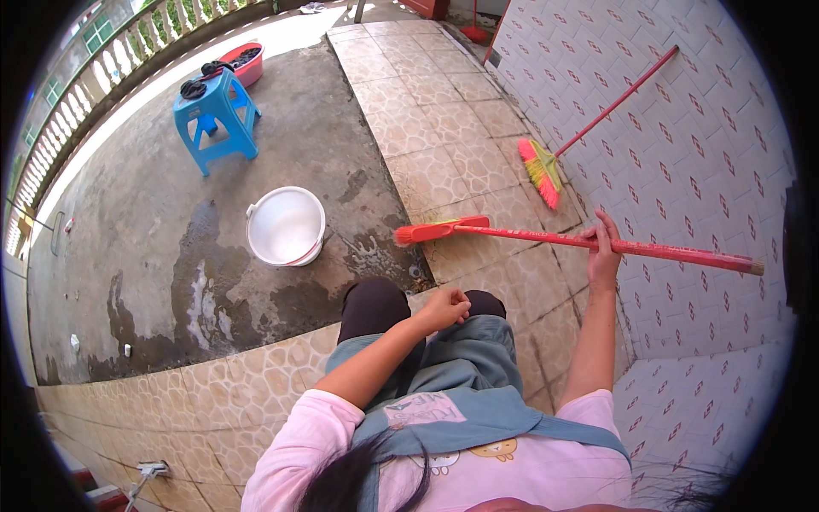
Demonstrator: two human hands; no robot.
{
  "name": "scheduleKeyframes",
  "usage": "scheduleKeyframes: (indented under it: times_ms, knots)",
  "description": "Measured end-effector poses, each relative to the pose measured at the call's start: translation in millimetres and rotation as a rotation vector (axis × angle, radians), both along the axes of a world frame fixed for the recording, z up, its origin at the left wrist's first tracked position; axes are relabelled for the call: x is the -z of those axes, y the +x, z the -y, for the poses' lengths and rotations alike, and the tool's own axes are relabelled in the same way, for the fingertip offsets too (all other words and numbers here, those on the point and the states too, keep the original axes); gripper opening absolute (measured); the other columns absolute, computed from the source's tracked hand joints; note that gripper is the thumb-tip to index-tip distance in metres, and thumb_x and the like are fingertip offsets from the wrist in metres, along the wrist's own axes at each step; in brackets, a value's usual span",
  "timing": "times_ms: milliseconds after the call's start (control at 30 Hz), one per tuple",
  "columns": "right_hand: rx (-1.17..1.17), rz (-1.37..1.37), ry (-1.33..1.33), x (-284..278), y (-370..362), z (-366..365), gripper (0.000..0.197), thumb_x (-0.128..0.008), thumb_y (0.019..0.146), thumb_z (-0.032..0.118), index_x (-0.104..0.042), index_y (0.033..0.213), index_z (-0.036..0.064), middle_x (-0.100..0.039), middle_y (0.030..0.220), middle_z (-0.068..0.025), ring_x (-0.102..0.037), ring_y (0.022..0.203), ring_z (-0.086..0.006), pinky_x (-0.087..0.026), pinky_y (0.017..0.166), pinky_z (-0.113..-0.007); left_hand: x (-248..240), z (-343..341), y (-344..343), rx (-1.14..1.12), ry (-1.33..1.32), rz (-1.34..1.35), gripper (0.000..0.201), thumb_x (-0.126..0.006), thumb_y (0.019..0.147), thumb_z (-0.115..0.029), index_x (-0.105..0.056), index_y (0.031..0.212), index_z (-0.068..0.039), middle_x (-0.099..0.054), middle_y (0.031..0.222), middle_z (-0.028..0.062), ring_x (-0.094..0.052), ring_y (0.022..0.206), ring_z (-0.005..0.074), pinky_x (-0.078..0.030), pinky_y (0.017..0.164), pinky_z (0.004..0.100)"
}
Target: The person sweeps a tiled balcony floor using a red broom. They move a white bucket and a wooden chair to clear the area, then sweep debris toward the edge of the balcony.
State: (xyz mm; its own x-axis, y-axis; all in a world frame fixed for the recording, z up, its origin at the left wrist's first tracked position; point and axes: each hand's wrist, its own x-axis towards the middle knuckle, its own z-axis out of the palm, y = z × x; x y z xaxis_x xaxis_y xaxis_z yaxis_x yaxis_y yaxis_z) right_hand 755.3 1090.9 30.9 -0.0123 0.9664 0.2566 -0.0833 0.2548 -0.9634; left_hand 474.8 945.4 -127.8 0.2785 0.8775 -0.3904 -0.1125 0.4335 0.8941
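Observation:
My right hand (604,249) grips the red handle of a broom (529,235), partway along it. The handle slants across to the right, in front of the tiled wall. At its left end the red broom head lies low over the tiled strip, with its bristles reaching toward the concrete. My left hand (445,309) is closed in a loose fist above my knees, and no object shows in it. A white bucket (287,224) stands on the wet concrete, left of the broom head and apart from both hands.
Against the patterned wall (699,154) leans a second broom (539,175) with pink and yellow bristles. A blue stool (213,111) carries dark items; behind it sits a red basin (249,68) of dark cloth. A balustrade (102,72) borders the left. A mop-like tool (153,469) is at lower left.

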Motion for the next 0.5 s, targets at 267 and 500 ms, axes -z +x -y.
scheduleKeyframes:
  times_ms: [267,500]
  knots:
    - [-0.030,0.294,0.012,29.2,-18.9,112.7,0.022,-0.052,0.094,0.009,-0.058,0.113,-0.0016,-0.064,0.083,-0.0059,-0.062,0.084,-0.0165,-0.047,0.092,-0.035,49.5,11.5,-3.7,-0.025,0.026,-0.292,0.015,-0.061,0.085,-0.016,-0.058,0.088,-0.001,-0.065,0.076,0.0096,-0.063,0.064,0.0177,-0.050,0.056,0.0310]
    - [-0.087,0.376,-0.082,19.0,-29.3,206.1,0.065,-0.068,0.081,0.028,-0.043,0.133,-0.0012,-0.057,0.119,-0.0137,-0.054,0.110,-0.0200,-0.040,0.096,-0.034,22.3,6.7,16.8,0.100,0.174,-0.609,0.057,-0.065,0.079,-0.023,-0.041,0.127,-0.005,-0.065,0.098,0.0182,-0.062,0.094,0.0361,-0.049,0.082,0.0460]
